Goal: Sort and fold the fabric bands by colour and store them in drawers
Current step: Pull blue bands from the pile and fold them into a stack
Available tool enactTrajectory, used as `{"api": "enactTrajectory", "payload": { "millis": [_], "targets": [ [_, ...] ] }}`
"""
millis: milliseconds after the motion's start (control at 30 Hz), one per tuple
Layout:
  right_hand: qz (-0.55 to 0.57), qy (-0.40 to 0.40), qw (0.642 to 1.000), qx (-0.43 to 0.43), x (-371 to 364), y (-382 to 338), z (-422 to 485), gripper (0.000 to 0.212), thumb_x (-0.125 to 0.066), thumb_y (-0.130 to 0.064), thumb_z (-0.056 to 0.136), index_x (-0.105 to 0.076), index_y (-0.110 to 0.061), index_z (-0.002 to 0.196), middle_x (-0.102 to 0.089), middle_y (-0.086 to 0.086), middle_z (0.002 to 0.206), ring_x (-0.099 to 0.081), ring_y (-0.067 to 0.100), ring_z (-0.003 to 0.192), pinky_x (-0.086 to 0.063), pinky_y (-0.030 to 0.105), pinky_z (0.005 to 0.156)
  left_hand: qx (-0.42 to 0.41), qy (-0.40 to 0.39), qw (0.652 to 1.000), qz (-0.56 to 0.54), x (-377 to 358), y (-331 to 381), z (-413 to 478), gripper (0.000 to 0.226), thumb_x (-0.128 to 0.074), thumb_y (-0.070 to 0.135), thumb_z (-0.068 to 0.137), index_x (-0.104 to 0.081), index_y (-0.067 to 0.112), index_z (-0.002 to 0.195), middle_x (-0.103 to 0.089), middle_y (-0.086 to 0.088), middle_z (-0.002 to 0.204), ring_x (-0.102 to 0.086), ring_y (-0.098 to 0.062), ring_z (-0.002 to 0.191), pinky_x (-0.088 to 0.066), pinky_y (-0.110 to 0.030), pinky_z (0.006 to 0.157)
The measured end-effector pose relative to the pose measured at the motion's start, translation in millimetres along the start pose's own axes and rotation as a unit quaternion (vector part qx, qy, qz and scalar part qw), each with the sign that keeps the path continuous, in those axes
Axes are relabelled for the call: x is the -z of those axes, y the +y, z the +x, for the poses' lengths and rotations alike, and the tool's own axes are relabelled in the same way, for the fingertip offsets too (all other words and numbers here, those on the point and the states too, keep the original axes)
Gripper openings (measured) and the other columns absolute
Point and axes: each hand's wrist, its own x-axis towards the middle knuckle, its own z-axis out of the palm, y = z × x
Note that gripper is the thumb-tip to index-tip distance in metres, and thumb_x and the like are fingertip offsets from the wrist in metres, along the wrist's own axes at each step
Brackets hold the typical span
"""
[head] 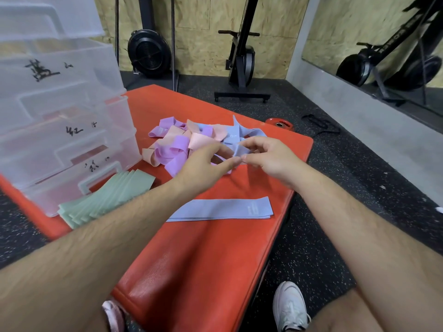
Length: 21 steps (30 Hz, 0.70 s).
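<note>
Blue band (236, 149) near bench (215, 248) corner

speckled black rubber floor (318, 238); chipboard wall (196, 27); grey ledge under wall mirror (374, 32); black exercise machines (242, 58) standing behind.

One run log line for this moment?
left hand: pinches blue band | right hand: pinches blue band | pile: mixed, unsorted | folded: green stack, blue stack

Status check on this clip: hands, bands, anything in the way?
Hands: left hand and right hand pinch a blue band at the mixed pile. Nearer, folded blue stack. In the way: green stack against bottom drawer front.
</note>
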Motion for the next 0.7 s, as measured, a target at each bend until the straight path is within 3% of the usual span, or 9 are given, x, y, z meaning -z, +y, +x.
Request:
{"api": "enactTrajectory", "payload": {
  "millis": [100,200,267,333,400,467,567,633,700],
  "targets": [
    [-0.001,0.029,0.999,0.017,-9.4,-3.1,-0.4,0.029,-0.072,-0.011,0.088,-0.066,-0.030,0.109,-0.065,-0.009,0.104,-0.060,0.004,0.074,-0.049,0.022,0.072,0.010,0.028,0.999,-0.030,2.9,0.3,1.5,0.017,-0.064,0.026,0.095,-0.067,0.010,0.089,-0.072,-0.004,0.082,-0.060,0.002,0.064,-0.046,-0.013,0.058],
    [-0.036,0.093,0.993,0.057,-19.7,-6.7,-0.4,0.032,-0.073,-0.007,0.083,-0.057,-0.029,0.100,-0.056,-0.007,0.115,-0.062,0.012,0.079,-0.052,0.026,0.072,0.040,0.047,0.997,-0.044,7.0,-4.8,6.0,0.018,-0.060,0.026,0.096,-0.067,0.011,0.090,-0.073,-0.006,0.082,-0.070,-0.018,0.077,-0.058,-0.035,0.065],
    [-0.057,0.058,0.994,0.079,-28.0,-7.8,-0.4,0.033,-0.076,-0.007,0.080,-0.057,-0.024,0.100,-0.053,-0.005,0.116,-0.065,0.011,0.083,-0.051,0.023,0.071,0.055,0.052,0.994,-0.081,9.7,-5.8,8.2,0.017,-0.060,0.025,0.096,-0.069,0.011,0.093,-0.074,-0.005,0.086,-0.071,-0.017,0.078,-0.059,-0.034,0.066],
    [-0.069,0.021,0.994,0.079,-36.7,-6.9,0.5,0.037,-0.083,-0.020,0.078,-0.055,-0.025,0.103,-0.059,-0.007,0.116,-0.066,0.008,0.092,-0.053,0.021,0.076,0.070,0.039,0.992,-0.100,11.7,-5.9,9.2,0.017,-0.058,0.025,0.098,-0.072,0.015,0.096,-0.075,0.000,0.091,-0.069,-0.009,0.080,-0.056,-0.029,0.068],
    [-0.073,0.049,0.992,0.088,-41.0,-6.0,5.8,0.028,-0.079,-0.022,0.084,-0.056,-0.022,0.101,-0.066,-0.010,0.105,-0.064,0.002,0.090,-0.049,0.020,0.076,0.078,0.013,0.991,-0.106,13.9,-7.1,8.7,0.020,-0.053,0.021,0.100,-0.073,0.023,0.101,-0.075,0.006,0.099,-0.067,-0.005,0.086,-0.052,-0.025,0.071],
    [-0.068,0.100,0.988,0.100,-38.2,-6.6,13.0,0.014,-0.067,-0.008,0.091,-0.059,-0.020,0.095,-0.064,-0.015,0.091,-0.058,-0.006,0.079,-0.043,0.016,0.072,0.078,0.009,0.990,-0.121,16.7,-7.5,8.3,0.024,-0.051,0.016,0.100,-0.072,0.026,0.104,-0.073,0.009,0.105,-0.066,-0.003,0.088,-0.048,-0.021,0.071],
    [-0.009,0.141,0.985,0.102,-27.5,-10.7,20.6,0.020,-0.060,-0.002,0.093,-0.065,-0.022,0.094,-0.067,-0.013,0.087,-0.059,-0.002,0.077,-0.044,0.016,0.073,0.066,0.030,0.989,-0.132,21.5,-5.7,9.0,0.022,-0.053,0.016,0.099,-0.071,0.022,0.109,-0.073,0.005,0.109,-0.066,-0.005,0.090,-0.048,-0.013,0.067],
    [0.054,0.146,0.982,0.108,-20.5,-17.2,21.2,0.022,-0.062,-0.005,0.094,-0.068,-0.026,0.092,-0.070,-0.008,0.092,-0.062,0.003,0.083,-0.046,0.019,0.077,0.054,0.043,0.990,-0.122,23.0,-5.4,11.2,0.019,-0.056,0.018,0.098,-0.070,0.022,0.110,-0.073,0.002,0.106,-0.067,-0.011,0.094,-0.052,-0.015,0.068],
    [0.087,0.128,0.981,0.119,-15.8,-25.9,19.5,0.024,-0.062,-0.006,0.096,-0.069,-0.029,0.093,-0.071,-0.005,0.096,-0.061,0.005,0.086,-0.046,0.020,0.079,0.035,0.062,0.989,-0.131,24.2,-3.1,13.0,0.018,-0.061,0.021,0.095,-0.068,0.023,0.112,-0.072,0.003,0.105,-0.068,-0.019,0.098,-0.057,-0.028,0.076]
  ]
}}
